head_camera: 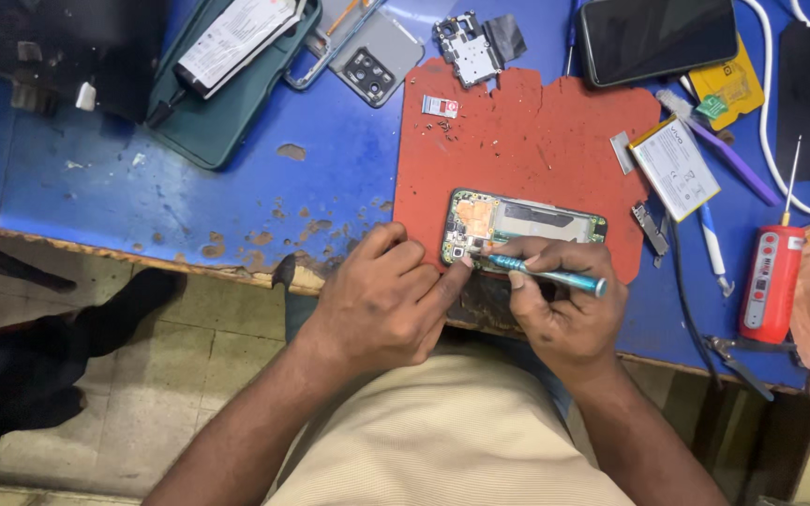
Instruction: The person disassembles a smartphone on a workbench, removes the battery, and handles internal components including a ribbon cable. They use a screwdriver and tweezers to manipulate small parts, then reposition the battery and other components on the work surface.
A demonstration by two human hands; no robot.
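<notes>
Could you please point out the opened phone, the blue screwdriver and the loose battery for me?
opened phone [536, 223]: head view, on its exposed middle section.
blue screwdriver [555, 277]: head view, on the shaft of its handle.
loose battery [675, 169]: head view, on its white face.

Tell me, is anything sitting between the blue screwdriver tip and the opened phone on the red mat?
Nothing visible does. The right hand holds the blue screwdriver with its tip at the opened phone's lower left corner, and the left hand's fingertip rests beside that spot, not across it. The red mat there carries only the phone.
</notes>
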